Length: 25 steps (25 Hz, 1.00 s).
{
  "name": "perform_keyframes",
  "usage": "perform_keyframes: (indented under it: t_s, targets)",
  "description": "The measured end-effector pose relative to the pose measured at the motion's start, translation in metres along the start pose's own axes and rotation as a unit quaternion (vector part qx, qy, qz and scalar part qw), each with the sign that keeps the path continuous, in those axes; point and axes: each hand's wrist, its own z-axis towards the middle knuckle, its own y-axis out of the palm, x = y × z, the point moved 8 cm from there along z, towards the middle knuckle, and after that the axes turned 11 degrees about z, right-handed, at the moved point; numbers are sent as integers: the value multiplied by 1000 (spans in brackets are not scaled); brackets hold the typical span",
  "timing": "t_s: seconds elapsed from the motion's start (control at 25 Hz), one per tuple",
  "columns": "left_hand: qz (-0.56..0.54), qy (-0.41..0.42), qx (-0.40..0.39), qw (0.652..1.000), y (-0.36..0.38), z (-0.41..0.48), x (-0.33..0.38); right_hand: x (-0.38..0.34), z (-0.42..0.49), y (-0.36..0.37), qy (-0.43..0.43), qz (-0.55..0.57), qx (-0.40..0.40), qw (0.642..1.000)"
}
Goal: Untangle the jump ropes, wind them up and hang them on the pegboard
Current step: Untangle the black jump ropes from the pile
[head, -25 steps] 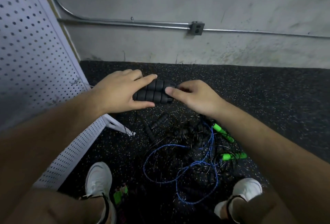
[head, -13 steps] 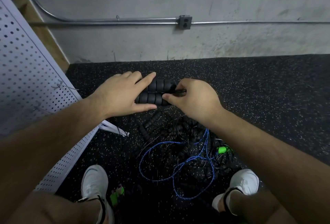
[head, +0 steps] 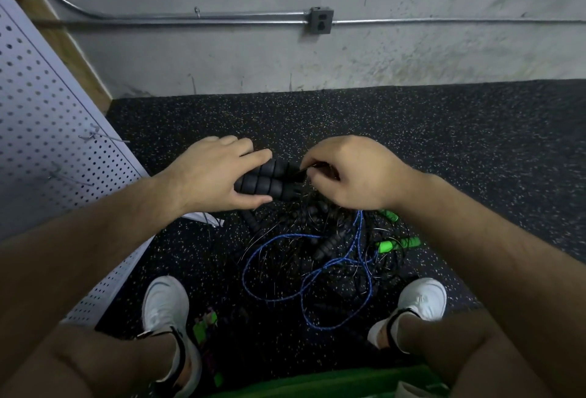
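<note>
Pegboard (head: pixel 47 118) is standing at the far left, its hooks carrying nothing. Just right of it, the left hand (head: pixel 209 178) is curling its fingers (head: pixel 257 156) around two black foam handles (head: pixel 266 180), holding them side by side above the floor (head: pixel 444 143). Their long axes are running left to right, with the cord ends pointing right. There the right hand (head: pixel 355 175) is pinching the thin black cord (head: pixel 303 169) (fingertips partly hidden). Untangling is seemingly under way. The next move is calling for drawing that cord free of the tangle (head: pixel 317 254) below, before winding.
</note>
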Motion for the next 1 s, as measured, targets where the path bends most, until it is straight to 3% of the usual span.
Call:
perform_keyframes:
  t_s: [0.32, 0.48, 0.64, 0.76, 0.88, 1.0]
  targets:
    - [-108, 16, 8, 994, -15, -4, 19, 26, 1, -28, 16, 154, 46, 987]
    - [-134, 9, 69, 989, -38, -9, 27, 43, 2, -21, 50, 230, 72, 969]
    - [-126, -54, 113, 984, -58, -9, 17, 43, 4, 24, 125, 373, 41, 918]
    - [-91, -108, 116, 983, -58, -7, 7, 22, 2, 65, 198, 326, -12, 924]
    - [-46, -142, 87, 985, -40, -6, -12, -2, 1, 93, 192, 289, -77, 935]
    - [5, -134, 59, 989, -17, -6, -29, -16, 0, 84, 184, 243, -88, 948]
